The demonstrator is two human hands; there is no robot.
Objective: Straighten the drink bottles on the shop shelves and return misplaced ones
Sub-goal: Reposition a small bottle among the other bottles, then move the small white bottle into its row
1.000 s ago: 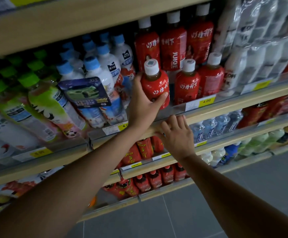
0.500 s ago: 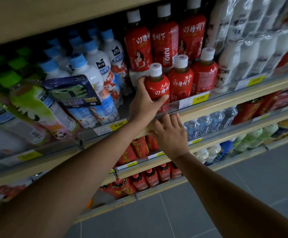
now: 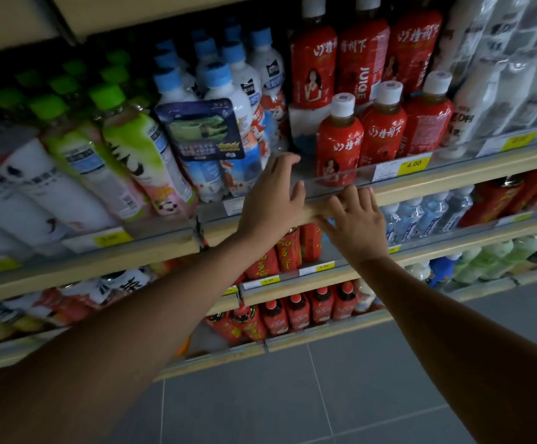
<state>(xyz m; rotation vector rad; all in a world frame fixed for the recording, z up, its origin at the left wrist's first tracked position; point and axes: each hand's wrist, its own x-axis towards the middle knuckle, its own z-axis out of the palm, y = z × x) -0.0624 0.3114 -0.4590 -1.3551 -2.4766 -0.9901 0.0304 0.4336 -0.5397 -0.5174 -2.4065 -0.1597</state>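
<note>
While left hand (image 3: pixel 272 200) hovers beside red bottle (image 3: pixel 337 145), fingers spread, it grips nothing. Right hand (image 3: pixel 358 224) lies flat on shelf edge (image 3: pixel 453 182).

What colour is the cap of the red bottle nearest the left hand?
White cap, seen in head view.
</note>
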